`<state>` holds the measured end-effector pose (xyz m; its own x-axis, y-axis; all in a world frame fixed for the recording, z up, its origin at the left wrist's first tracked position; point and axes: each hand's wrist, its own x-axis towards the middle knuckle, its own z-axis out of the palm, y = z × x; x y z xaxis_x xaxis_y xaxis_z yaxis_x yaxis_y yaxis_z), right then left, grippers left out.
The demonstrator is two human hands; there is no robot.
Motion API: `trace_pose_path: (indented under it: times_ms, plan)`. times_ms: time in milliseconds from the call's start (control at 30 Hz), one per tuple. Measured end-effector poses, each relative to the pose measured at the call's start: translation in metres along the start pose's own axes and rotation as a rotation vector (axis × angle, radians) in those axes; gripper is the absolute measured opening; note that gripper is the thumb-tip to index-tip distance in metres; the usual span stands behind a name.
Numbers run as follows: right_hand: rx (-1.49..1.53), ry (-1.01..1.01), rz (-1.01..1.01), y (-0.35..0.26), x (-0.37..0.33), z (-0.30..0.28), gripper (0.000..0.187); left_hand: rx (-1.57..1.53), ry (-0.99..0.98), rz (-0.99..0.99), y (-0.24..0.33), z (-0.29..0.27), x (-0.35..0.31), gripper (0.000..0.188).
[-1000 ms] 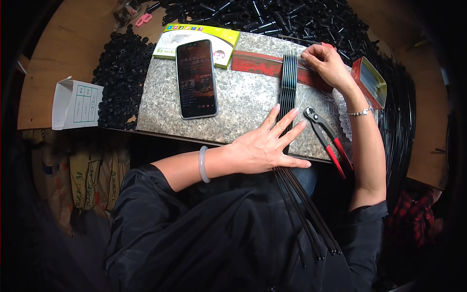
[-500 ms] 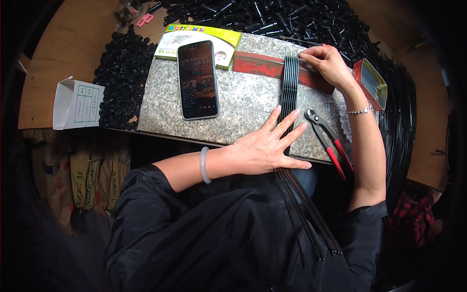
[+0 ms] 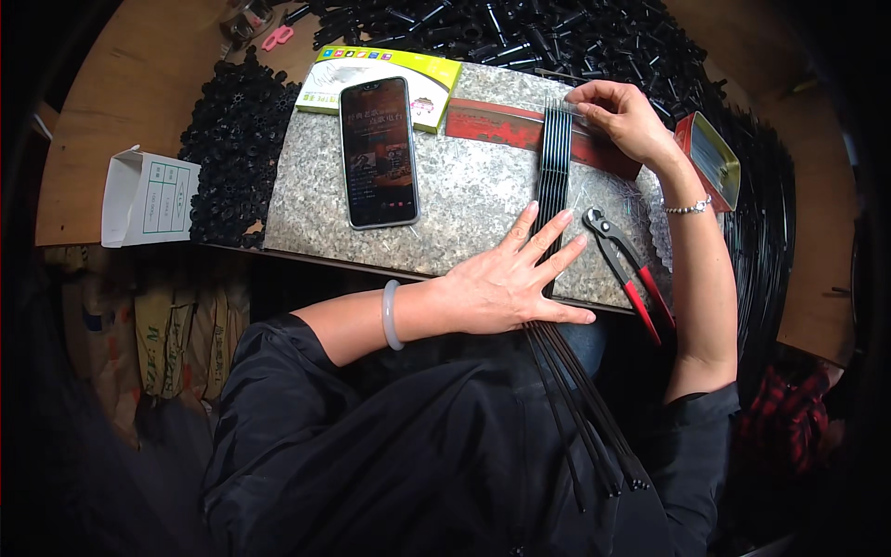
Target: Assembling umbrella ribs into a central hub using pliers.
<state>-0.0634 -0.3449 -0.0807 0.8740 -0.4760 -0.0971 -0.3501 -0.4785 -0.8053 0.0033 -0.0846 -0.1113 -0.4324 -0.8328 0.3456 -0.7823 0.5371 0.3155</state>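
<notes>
- Black, thin rods [image 3: 554, 172] lay side by side in a flat row across the speckled stone slab [image 3: 464, 190], their near ends running off its edge over the person's lap.
- Left hand [image 3: 506, 283] lay flat with fingers spread, pressing the rods down near the slab's front edge; if that palm lifted or slid, the row would likely fan apart (the loose ends below already splayed).
- Right hand [image 3: 624, 119] pinched the far tips at the red strip [image 3: 520, 130]; an uneven push there could buckle a rod or nudge it over its neighbour.
- Red-handled pliers [image 3: 626, 269] sat just beside the right forearm, partly overhanging the slab, so an elbow shift might knock them off.
- Nearby, the phone [image 3: 378, 151] lay well apart from the rods and seemed at little risk.
</notes>
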Motion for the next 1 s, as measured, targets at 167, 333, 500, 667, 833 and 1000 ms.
trace_pose_path:
  times_ms: [167,333,500,667,833,1000]
  plan:
    - [-0.073,-0.007,-0.041,-0.005,0.001,0.002,0.018,-0.005,-0.014,0.008,-0.001,-0.001,0.001,0.064]
    - [-0.114,-0.030,0.012,-0.016,0.004,0.003,0.019,-0.007,-0.019,0.006,-0.001,-0.001,0.000,0.065]
    - [0.240,-0.062,-0.105,-0.011,0.002,0.010,0.027,0.003,-0.041,0.016,-0.002,-0.002,0.003,0.060]
    - [-0.047,0.413,-0.163,-0.009,-0.014,-0.029,0.022,0.054,-0.086,0.013,0.001,-0.005,-0.001,0.058]
    - [-0.741,0.436,0.252,0.049,-0.081,-0.115,0.017,-0.096,-0.031,0.015,0.004,-0.010,0.001,0.069]
    - [-0.641,0.339,0.300,0.067,-0.094,-0.123,0.020,-0.364,0.042,0.043,0.026,-0.036,0.004,0.067]
